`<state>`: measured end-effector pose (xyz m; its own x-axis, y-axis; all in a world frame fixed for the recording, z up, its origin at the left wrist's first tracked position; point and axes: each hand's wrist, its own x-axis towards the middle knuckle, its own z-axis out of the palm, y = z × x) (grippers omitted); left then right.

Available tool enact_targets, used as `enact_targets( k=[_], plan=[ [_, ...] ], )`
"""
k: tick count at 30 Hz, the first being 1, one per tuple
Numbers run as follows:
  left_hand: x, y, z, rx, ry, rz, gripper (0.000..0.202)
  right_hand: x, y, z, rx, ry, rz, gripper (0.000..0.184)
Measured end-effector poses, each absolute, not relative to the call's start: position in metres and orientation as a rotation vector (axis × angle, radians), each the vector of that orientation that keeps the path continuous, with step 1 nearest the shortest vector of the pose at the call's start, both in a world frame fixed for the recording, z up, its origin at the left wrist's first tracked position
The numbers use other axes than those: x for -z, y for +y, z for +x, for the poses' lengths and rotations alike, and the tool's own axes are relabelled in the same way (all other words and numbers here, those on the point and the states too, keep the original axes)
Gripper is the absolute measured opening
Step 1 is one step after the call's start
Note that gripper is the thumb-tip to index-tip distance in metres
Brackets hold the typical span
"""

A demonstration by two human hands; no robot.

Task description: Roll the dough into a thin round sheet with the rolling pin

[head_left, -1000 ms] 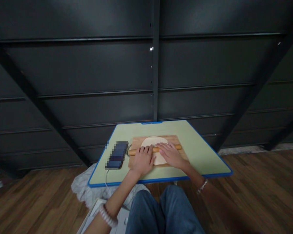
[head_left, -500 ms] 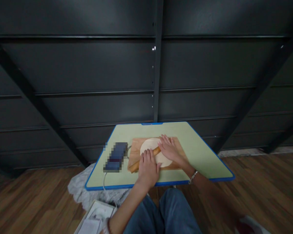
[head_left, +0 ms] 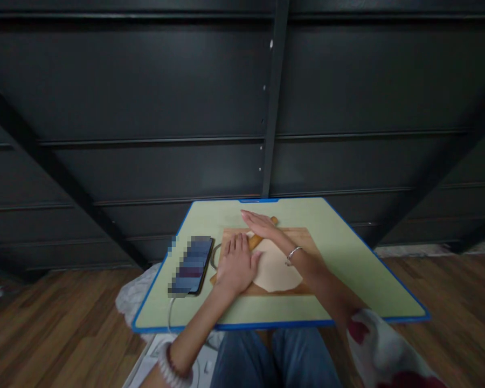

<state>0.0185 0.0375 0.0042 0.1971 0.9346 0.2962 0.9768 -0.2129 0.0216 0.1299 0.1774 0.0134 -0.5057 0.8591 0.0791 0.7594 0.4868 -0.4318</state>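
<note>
A wooden rolling pin [head_left: 255, 242] lies at a slant across the far left part of a flat, pale round of dough [head_left: 278, 272]. The dough rests on a wooden cutting board [head_left: 312, 245]. My left hand [head_left: 237, 265] lies flat over the pin's near end, fingers stretched forward and thumb out to the side. Over the pin's far part is my right hand [head_left: 260, 224], its fingers straight and pointing left, with the pin's knobbed tip showing beyond it. Both palms hide much of the pin. Neither hand wraps round it.
A blue-edged pale green table [head_left: 347, 269] carries the board. Left of the board lies a phone [head_left: 194, 267], partly pixelated, with a white cable [head_left: 170, 312]. A dark metal wall [head_left: 165, 108] stands behind. Crumpled pale cloth [head_left: 135, 291] is at the lower left.
Both hands and the rolling pin have moved forward and left over the dough, uncovering more of its near right part. My right hand has turned to point left. The view has shifted slightly.
</note>
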Motion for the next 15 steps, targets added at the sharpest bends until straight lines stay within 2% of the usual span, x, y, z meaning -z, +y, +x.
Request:
enact_targets(
  k=[8, 15],
  plan=[
    [-0.003, 0.068, -0.014, 0.26, -1.96, -2.262, 0.063, -0.006, 0.224, 0.093, -0.645, -2.284, -1.236, 0.059],
    [-0.003, 0.079, -0.022, 0.195, -2.09, -2.267, 0.072, -0.009, 0.228, 0.085, -0.369, -2.374, -1.355, 0.051]
  ],
)
